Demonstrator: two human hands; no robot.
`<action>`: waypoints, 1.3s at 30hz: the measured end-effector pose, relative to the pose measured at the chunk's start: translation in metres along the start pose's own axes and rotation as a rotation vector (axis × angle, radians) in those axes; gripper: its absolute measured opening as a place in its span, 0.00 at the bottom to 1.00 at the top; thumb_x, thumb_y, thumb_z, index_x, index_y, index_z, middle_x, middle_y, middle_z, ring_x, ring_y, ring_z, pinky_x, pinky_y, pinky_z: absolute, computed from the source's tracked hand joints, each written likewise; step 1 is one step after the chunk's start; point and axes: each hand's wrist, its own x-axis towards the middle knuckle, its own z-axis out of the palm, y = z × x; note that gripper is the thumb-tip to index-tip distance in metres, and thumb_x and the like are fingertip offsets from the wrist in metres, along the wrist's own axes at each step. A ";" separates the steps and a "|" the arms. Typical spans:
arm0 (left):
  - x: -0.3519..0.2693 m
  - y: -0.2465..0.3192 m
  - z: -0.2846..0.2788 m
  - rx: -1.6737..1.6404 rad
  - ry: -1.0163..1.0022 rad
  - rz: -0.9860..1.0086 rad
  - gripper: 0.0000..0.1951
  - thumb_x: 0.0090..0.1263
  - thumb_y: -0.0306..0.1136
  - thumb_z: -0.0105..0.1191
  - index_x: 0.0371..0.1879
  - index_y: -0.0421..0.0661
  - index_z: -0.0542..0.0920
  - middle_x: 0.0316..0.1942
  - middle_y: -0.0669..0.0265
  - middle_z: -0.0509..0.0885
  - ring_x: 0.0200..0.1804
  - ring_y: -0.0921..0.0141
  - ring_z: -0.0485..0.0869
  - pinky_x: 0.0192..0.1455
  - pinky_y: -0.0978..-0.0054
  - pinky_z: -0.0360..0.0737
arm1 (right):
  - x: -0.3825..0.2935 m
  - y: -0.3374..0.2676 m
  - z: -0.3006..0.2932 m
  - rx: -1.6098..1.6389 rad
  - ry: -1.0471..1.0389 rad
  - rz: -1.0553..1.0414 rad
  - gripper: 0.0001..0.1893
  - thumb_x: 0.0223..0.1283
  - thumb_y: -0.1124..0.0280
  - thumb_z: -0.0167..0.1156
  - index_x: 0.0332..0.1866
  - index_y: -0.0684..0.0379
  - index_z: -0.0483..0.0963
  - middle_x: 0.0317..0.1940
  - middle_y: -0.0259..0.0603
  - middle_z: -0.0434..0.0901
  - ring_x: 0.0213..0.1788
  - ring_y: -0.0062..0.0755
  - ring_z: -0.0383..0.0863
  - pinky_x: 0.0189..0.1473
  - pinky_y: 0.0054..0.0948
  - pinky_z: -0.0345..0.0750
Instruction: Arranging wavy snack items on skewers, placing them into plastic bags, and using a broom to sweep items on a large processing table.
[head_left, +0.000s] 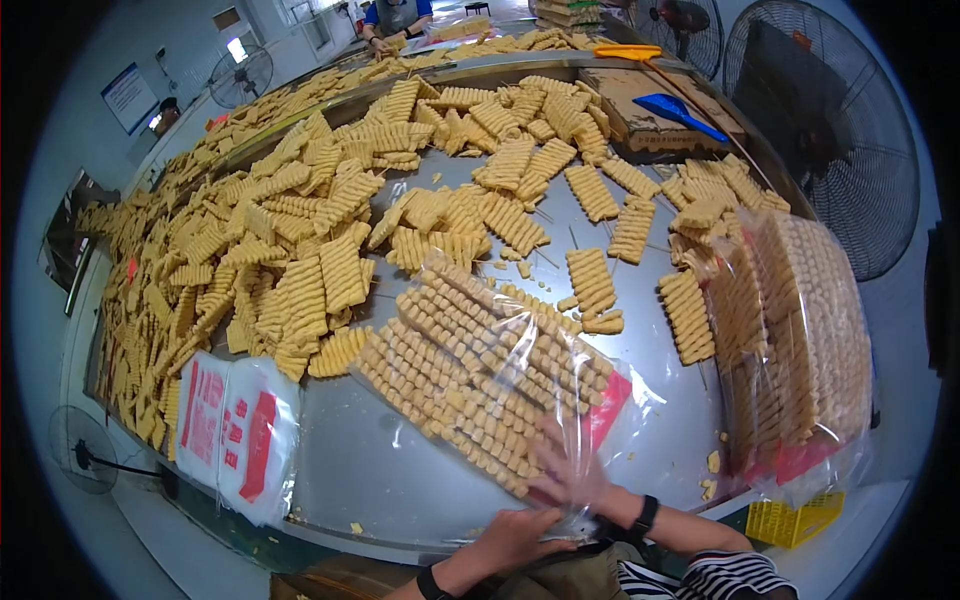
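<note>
A clear plastic bag (480, 375) packed with rows of ribbed, skewered tofu-like pieces lies slanted on the metal table before me. My right hand (566, 469) is inside or behind the clear film at the bag's near end, its fingers spread against the packed pieces. At the bag's mouth, close to the table's front edge, my left hand (517, 536) has its fingers on the film; whether they pinch it is unclear. Filled bags (802, 337) stand at the right. A stack of flat printed bags (240, 435) rests at the left front corner.
Loose skewered pieces (300, 225) are heaped left and behind. A cardboard box (667, 112) at the back right carries a blue scoop (675, 112) and an orange-headed tool (628, 52). A yellow crate (795, 517) sits below the right edge. Another person (397, 22) works at the far end.
</note>
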 end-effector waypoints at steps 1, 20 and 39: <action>-0.003 -0.005 -0.004 -0.050 -0.041 -0.014 0.22 0.56 0.53 0.58 0.37 0.45 0.75 0.24 0.59 0.80 0.28 0.59 0.81 0.29 0.65 0.76 | -0.020 0.008 -0.009 -0.017 0.027 0.094 0.24 0.47 0.62 0.62 0.52 0.54 0.71 0.57 0.55 0.65 0.57 0.55 0.66 0.58 0.51 0.63; -0.020 -0.076 -0.005 -0.934 0.609 -0.424 0.08 0.64 0.30 0.48 0.36 0.41 0.78 0.31 0.62 0.79 0.33 0.68 0.78 0.31 0.74 0.74 | 0.031 0.028 -0.038 0.308 0.213 0.439 0.30 0.46 0.52 0.65 0.58 0.47 0.71 0.53 0.53 0.66 0.53 0.45 0.69 0.56 0.33 0.66; 0.218 0.259 -0.001 -1.023 -0.239 0.235 0.34 0.56 0.41 0.63 0.56 0.38 0.62 0.45 0.61 0.77 0.41 0.75 0.78 0.36 0.79 0.76 | -0.199 0.024 -0.394 0.212 1.192 0.598 0.19 0.60 0.61 0.55 0.47 0.67 0.73 0.39 0.37 0.77 0.36 0.23 0.75 0.40 0.23 0.72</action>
